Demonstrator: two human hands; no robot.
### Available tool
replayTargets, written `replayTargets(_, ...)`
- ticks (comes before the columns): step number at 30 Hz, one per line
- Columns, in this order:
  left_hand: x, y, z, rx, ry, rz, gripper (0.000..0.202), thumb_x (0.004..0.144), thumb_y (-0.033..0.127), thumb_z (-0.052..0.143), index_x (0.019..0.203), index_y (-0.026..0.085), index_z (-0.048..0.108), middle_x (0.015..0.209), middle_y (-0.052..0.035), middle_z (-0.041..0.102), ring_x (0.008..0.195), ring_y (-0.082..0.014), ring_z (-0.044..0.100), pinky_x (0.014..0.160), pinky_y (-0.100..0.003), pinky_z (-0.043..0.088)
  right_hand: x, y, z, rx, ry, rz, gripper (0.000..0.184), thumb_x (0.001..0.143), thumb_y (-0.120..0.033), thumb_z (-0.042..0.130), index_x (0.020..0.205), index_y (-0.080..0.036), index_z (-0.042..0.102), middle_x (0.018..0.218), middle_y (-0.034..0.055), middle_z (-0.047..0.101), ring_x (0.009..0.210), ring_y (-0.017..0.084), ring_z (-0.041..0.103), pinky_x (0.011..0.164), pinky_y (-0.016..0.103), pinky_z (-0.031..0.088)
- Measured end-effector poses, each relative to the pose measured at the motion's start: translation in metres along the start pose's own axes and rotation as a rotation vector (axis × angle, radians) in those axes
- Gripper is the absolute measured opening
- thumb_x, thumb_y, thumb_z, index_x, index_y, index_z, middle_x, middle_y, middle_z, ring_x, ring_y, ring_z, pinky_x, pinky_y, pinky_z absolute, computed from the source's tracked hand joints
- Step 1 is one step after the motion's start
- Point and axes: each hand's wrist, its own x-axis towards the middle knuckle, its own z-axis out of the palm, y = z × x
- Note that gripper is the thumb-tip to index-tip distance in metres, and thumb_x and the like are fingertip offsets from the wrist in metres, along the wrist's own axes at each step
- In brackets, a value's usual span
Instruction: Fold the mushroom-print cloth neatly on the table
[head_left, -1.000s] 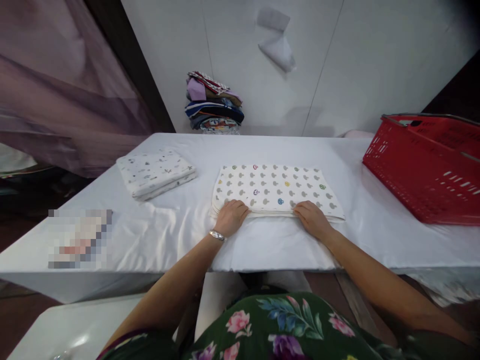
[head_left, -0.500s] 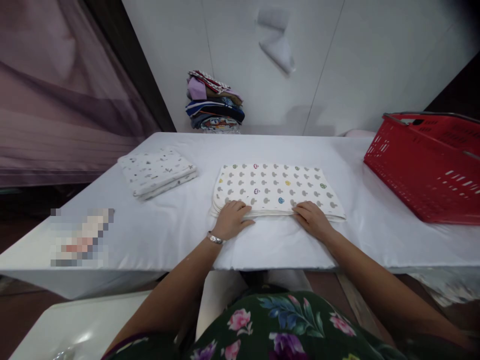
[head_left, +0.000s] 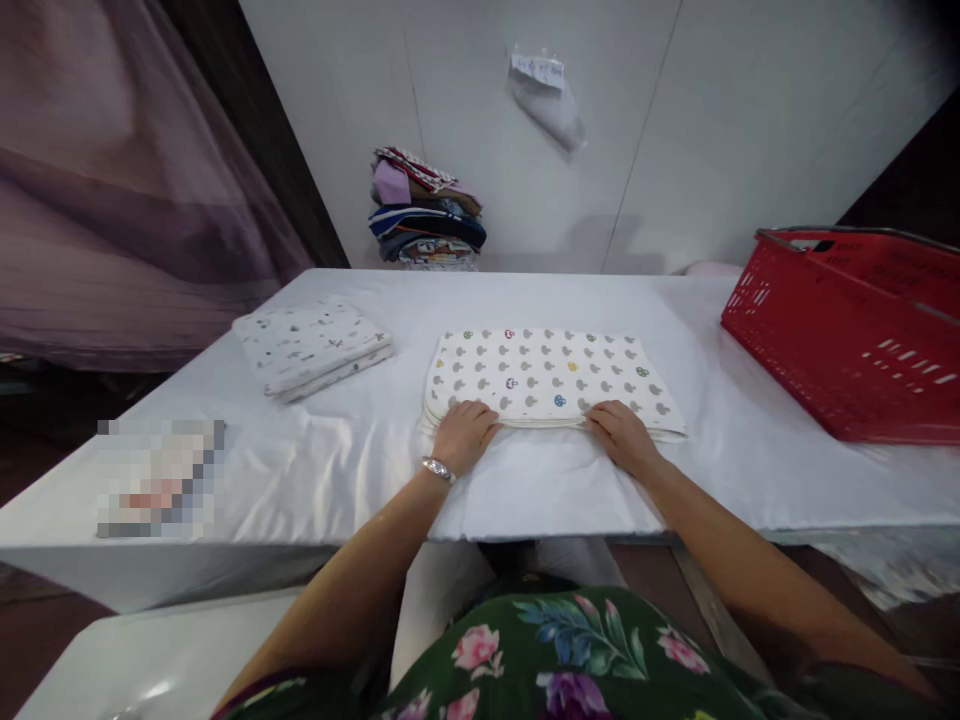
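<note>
Cloth (head_left: pixel 536 375) folded flat on the white tablecloth (head_left: pixel 360 480), around the middle, near edge under both hands. On the left hand (head_left: pixel 463 437), fingers close together over that edge, thumb just beside; on the right hand (head_left: pixel 619 432), fingers likewise together, farther along the same edge. Cannot tell from above whether pinching the layers or merely resting on top.

Possible trouble, left to right: at the left corner, layers sliding out of line through uneven pull; between the hands, a ripple from pushing inward; at the right corner, loose under-layers, apt to fan out if lifted by the top one alone. Underneath, likely bunching from any drag.

Materials, left to right: blurred-out item (head_left: pixel 169 475), unreadable; bundle (head_left: pixel 315 350), thick, soft-looking, small-printed, askew; pile (head_left: pixel 427 210) of mixed fabrics beyond the far edge; bracelet (head_left: pixel 439 469), shiny, metallic-looking; cloth itself cream, supple-looking, oblong, rounded at the near left, rows of grey mushrooms with a few coloured; basket (head_left: pixel 847 350), red, stiff, slotted, plastic-looking.
</note>
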Motion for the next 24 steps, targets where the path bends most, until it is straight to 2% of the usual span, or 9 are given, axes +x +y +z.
replayTargets(5, 0.002, 0.003, 0.000, 0.066, 0.042, -0.023, 0.023, 0.091, 0.032, 0.043, 0.089, 0.018, 0.062, 0.087, -0.0060, 0.063, 0.082, -0.0180, 0.053, 0.074, -0.033, 0.043, 0.000, 0.000, 0.002, -0.054, -0.001, -0.031, 0.026, 0.092, -0.032, 0.042, 0.105, -0.020, 0.061, 0.097, 0.0096, 0.061, 0.090, 0.023, 0.054, 0.080, 0.039, 0.046)
replayTargets(12, 0.005, 0.003, -0.007, 0.151, -0.051, 0.091, 0.016, 0.089, 0.028, 0.047, 0.089, 0.018, 0.060, 0.089, -0.0051, 0.062, 0.085, -0.0191, 0.053, 0.073, -0.033, 0.040, 0.009, -0.001, -0.004, -0.063, -0.035, -0.025, 0.027, 0.093, -0.031, 0.038, 0.099, -0.019, 0.063, 0.094, 0.0092, 0.062, 0.087, 0.022, 0.054, 0.077, 0.037, 0.045)
replayTargets(14, 0.011, 0.001, -0.010, 0.188, -0.015, 0.084, 0.016, 0.089, 0.025, 0.046, 0.088, 0.018, 0.059, 0.088, -0.0052, 0.062, 0.084, -0.0190, 0.053, 0.072, -0.033, 0.039, 0.016, -0.001, -0.007, -0.059, 0.001, -0.009, 0.028, 0.093, -0.032, 0.038, 0.098, -0.020, 0.063, 0.093, 0.0088, 0.062, 0.086, 0.021, 0.054, 0.077, 0.036, 0.044)
replayTargets(18, 0.020, -0.003, -0.009, 0.234, 0.079, 0.065, 0.014, 0.088, 0.021, 0.046, 0.088, 0.018, 0.060, 0.089, -0.0062, 0.063, 0.085, -0.0193, 0.053, 0.073, -0.033, 0.038, 0.022, 0.001, -0.005, -0.133, 0.158, 0.026, 0.028, 0.093, -0.032, 0.039, 0.099, -0.019, 0.063, 0.094, 0.0095, 0.062, 0.088, 0.022, 0.052, 0.079, 0.037, 0.041)
replayTargets(24, 0.008, -0.002, 0.001, 0.258, -0.002, 0.171, 0.010, 0.083, 0.015, 0.051, 0.084, 0.018, 0.061, 0.084, -0.0041, 0.064, 0.083, -0.0196, 0.053, 0.072, -0.033, 0.037, 0.007, 0.005, 0.007, -0.179, -0.028, -0.105, 0.027, 0.093, -0.030, 0.040, 0.100, -0.018, 0.064, 0.094, 0.0094, 0.063, 0.086, 0.021, 0.052, 0.074, 0.034, 0.041)
